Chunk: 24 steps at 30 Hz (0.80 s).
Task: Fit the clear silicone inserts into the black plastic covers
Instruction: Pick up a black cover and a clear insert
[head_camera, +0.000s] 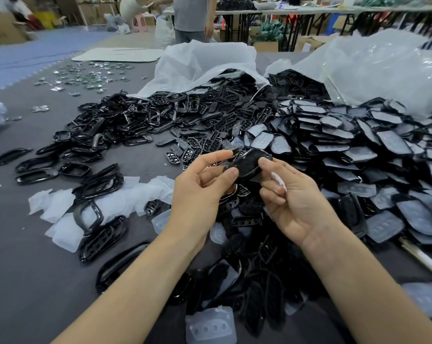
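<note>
A black plastic cover (248,166) is held in the air above the table's middle. My left hand (205,187) pinches its near-left edge with thumb and fingers. My right hand (294,197) holds its right end with thumb and forefinger. I cannot tell whether a clear insert is inside it. Loose clear silicone inserts (211,326) lie near the front edge, and more clear silicone inserts (61,214) lie at the left. Covers with inserts fitted (373,145) are heaped at the right.
Black frames (98,187) and button grids (205,142) are scattered over the grey table (36,281). Two open plastic bags (205,63) spill parts at the back. Small circuit boards (85,78) lie far left. A person (192,18) stands beyond the table.
</note>
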Motion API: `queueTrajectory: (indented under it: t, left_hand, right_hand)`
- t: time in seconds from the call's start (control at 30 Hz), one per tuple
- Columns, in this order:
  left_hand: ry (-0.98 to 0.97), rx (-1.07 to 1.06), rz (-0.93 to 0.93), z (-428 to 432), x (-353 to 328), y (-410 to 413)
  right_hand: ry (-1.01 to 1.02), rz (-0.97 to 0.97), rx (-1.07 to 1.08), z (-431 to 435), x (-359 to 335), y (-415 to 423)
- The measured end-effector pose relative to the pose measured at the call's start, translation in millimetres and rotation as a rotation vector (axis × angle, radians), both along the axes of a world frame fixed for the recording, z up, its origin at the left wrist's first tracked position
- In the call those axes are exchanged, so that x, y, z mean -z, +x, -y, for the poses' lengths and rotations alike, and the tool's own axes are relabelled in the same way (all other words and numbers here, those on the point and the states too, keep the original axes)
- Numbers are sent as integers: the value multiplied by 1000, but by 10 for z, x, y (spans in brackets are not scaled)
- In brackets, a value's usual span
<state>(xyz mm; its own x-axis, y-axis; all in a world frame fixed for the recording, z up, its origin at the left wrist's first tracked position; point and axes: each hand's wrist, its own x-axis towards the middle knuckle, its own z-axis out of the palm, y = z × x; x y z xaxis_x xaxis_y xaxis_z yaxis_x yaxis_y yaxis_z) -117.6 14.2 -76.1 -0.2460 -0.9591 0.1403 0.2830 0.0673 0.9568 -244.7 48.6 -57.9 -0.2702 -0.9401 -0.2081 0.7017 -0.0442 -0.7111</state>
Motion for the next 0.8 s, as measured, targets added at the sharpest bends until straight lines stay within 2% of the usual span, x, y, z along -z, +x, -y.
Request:
queueTrajectory:
  t: [0.1,0.23,0.33,0.43,0.5,0.6,0.7,0.8]
  left_hand:
    - [-20,-15,-12,0,6,-4]
    - [-1,21,-119,0,-26,4]
    - [30,53,-196,2,-46,-1]
    - [68,107,-172,-8,-46,-3]
    - [136,176,-171,-22,-52,-8]
    - [390,309,-323,-38,-86,-10]
    - [633,436,-396,-37,-138,2]
    - [789,499,-473,-11,-170,26]
  right_hand:
    - [2,95,-75,-10,-28,-9]
    - [-11,339,-237,-26,-57,-18]
    - [-47,463,-263,-29,-54,-14]
    - [-79,538,-240,-30,-39,-14]
    - [-85,511,-229,-31,-36,-29]
    - [-99,405,-214,-32,-47,-28]
    - [-118,299,-166,-43,-49,-59]
    - [-191,231,-183,-63,-64,-90]
